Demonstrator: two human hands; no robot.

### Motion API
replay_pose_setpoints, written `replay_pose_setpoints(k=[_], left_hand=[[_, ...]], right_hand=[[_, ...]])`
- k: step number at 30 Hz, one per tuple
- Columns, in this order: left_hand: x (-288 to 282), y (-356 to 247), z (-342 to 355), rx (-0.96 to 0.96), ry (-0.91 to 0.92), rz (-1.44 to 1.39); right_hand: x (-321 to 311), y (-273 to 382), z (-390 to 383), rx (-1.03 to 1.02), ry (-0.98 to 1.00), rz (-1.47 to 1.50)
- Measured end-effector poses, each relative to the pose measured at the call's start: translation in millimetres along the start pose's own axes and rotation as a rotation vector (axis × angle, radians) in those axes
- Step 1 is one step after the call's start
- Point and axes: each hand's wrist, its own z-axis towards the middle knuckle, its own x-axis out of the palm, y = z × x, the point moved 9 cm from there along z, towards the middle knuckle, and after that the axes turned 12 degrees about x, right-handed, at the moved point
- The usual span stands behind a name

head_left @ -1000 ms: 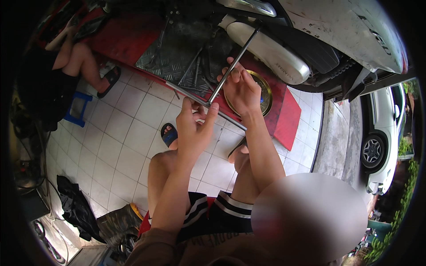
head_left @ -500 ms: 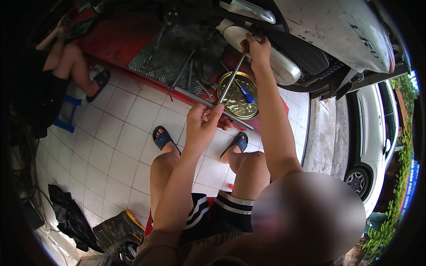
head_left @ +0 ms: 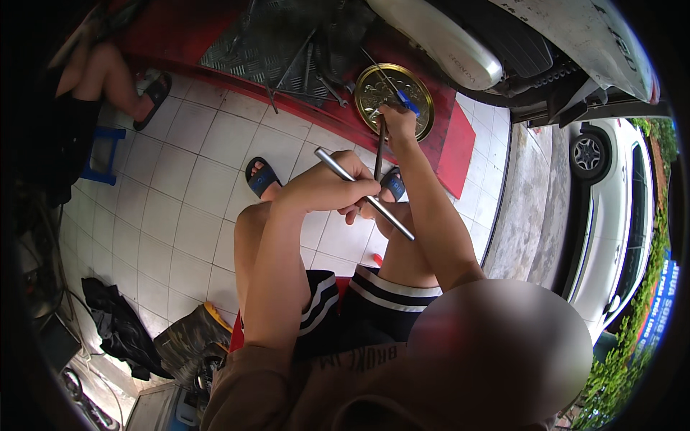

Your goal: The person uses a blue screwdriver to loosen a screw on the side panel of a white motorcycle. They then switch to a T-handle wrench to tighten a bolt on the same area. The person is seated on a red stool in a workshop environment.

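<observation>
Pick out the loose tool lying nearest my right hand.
The blue-handled screwdriver on the gold tray, by your right hand; the grey tools lie farther left.

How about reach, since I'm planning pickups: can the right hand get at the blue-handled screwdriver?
Probably yes: the right hand appears beside the screwdriver, though it may need to release the metal rod.
</observation>
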Motion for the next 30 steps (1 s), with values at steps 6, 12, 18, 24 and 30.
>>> replay_pose_setpoints(k=[6,12,18,24,30], left_hand=[[26,17,16,-0.197,0.096,0.335],[34,18,23,-0.157,0.135,0.395],[44,15,24,-0.145,0.208,0.41],[44,13,24,-0.038,0.16,0.403],[33,-6,15,0.165,0.131,0.417]], right_hand=[[5,-41,27,0.087,0.003,-0.263],[0,-39,36,0.085,0.057,-0.245],[4,-42,50,0.147,0.1,-0.166],[15,-43,45,0.24,0.173,0.037],[14,48,-39,0.096,0.413,0.469]])
